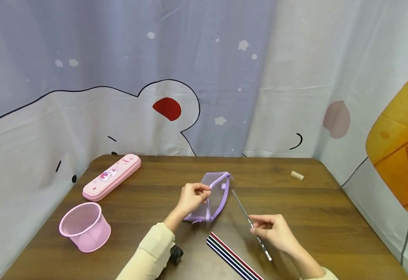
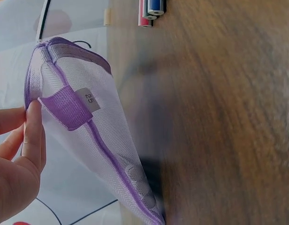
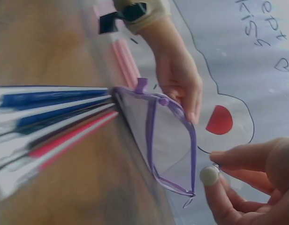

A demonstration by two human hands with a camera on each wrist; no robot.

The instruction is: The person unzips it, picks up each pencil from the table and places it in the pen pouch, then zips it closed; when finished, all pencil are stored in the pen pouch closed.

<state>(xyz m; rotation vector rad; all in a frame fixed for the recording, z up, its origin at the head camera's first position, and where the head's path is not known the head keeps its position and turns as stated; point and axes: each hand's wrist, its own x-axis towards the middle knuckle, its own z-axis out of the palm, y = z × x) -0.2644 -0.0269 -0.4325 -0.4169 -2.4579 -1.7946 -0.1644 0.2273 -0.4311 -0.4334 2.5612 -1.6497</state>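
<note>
A purple-edged mesh zip pouch (image 1: 223, 203) stands on the table with its mouth spread apart, as the right wrist view shows. My left hand (image 1: 191, 198) pinches the pouch's upper rim between thumb and fingers. Close up, the left wrist view shows a purple tab (image 2: 67, 108) and a small label marked 25. My right hand (image 1: 274, 232) pinches a slim silver-grey pencil (image 1: 240, 204) around its middle. The pencil slants, its far end near the pouch but outside it. Several striped pencils (image 1: 232, 254) in red, black, blue and white lie side by side nearer me.
At the left stand a pink mesh pen cup (image 1: 93, 235) and, behind it, a pink pencil case (image 1: 114, 177) with a rabbit picture. A small cream cylinder (image 1: 297, 175) lies at the back right. A printed curtain (image 1: 218, 77) hangs behind the wooden table (image 1: 316, 217).
</note>
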